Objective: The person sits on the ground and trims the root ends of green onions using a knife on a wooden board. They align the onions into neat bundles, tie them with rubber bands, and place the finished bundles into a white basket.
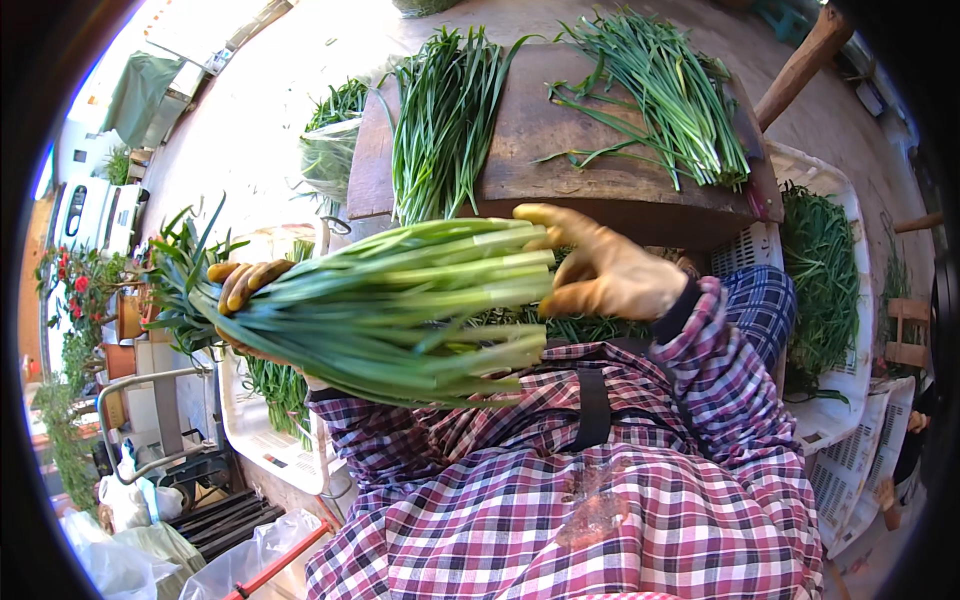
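A large bunch of long green leafy stalks, like garlic greens (405, 307), lies sideways in front of my body, its pale cut ends to the right. My left hand (247, 289), in a stained glove, is closed round the leafy part at the left. My right hand (600, 270), in a tan glove, is at the pale ends with its fingers spread; whether the fingertips touch the stalks I cannot tell. Beyond, on a wooden table (525, 150), lie a dark green bunch (450, 120) and a looser, spread bunch (667, 105).
At the right stands a white plastic crate (862, 300) full of greens (817, 285). Another white crate (270, 457) with greens is at the left, beside a metal-framed cart (161, 457). A plastic bag of greens (330, 157) adjoins the table. A wooden post (802, 67) rises behind it.
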`<action>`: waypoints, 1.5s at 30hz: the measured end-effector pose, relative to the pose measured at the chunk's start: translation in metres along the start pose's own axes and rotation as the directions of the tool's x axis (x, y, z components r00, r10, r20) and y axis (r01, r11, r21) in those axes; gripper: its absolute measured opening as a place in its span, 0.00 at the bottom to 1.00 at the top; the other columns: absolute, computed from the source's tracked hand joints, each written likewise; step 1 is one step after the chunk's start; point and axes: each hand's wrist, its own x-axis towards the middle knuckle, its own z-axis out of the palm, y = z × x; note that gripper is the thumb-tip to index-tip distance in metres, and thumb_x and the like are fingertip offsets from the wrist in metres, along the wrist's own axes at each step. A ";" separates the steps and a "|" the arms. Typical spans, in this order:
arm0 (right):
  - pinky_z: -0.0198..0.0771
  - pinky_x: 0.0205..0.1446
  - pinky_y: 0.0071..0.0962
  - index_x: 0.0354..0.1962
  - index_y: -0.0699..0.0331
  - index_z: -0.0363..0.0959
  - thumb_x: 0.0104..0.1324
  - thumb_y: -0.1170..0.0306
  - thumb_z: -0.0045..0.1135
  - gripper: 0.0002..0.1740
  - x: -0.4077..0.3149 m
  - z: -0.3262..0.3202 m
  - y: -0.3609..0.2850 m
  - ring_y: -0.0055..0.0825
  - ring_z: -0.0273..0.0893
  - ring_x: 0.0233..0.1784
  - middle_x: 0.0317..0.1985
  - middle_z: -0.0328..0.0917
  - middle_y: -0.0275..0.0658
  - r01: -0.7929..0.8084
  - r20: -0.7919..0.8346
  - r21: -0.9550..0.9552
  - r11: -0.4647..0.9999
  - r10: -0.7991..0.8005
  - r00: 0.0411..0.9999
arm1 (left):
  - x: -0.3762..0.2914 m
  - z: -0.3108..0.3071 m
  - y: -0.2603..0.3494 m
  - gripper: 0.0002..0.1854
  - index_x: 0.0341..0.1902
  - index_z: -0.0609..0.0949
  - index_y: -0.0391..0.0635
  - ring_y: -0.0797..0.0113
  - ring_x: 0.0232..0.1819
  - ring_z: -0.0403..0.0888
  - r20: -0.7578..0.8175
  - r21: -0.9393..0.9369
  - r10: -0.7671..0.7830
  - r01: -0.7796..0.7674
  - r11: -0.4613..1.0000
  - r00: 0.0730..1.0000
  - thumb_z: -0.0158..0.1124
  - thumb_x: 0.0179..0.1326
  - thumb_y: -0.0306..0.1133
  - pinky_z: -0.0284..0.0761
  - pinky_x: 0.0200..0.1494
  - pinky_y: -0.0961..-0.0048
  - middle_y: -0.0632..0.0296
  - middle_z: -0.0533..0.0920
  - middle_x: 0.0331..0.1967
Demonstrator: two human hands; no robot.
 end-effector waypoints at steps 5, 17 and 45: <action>0.76 0.56 0.23 0.52 0.70 0.77 0.67 0.75 0.63 0.16 0.007 0.031 0.003 0.18 0.79 0.49 0.46 0.84 0.35 0.052 0.143 0.203 0.978 -0.082 0.986 | 0.020 -0.009 0.013 0.16 0.60 0.70 0.36 0.67 0.44 0.85 0.306 -0.016 -0.180 0.194 0.981 0.935 0.53 0.74 0.31 0.74 0.58 0.68 0.62 0.86 0.37; 0.77 0.53 0.39 0.49 0.60 0.80 0.65 0.42 0.61 0.30 -0.003 -0.051 0.068 0.44 0.83 0.46 0.41 0.84 0.47 0.079 -0.252 -0.415 0.906 -0.198 0.947 | -0.001 0.023 0.037 0.14 0.61 0.72 0.45 0.69 0.39 0.86 0.313 0.262 -0.437 0.366 0.893 0.843 0.49 0.77 0.35 0.75 0.53 0.66 0.65 0.85 0.34; 0.51 0.80 0.44 0.73 0.59 0.55 0.68 0.48 0.62 0.44 0.117 -0.039 -0.009 0.34 0.60 0.74 0.72 0.61 0.41 0.214 -0.185 0.178 0.960 -0.181 0.966 | 0.145 -0.079 -0.149 0.26 0.63 0.76 0.42 0.58 0.53 0.85 -0.534 0.332 -0.695 0.875 0.351 0.482 0.63 0.66 0.43 0.79 0.60 0.65 0.48 0.86 0.49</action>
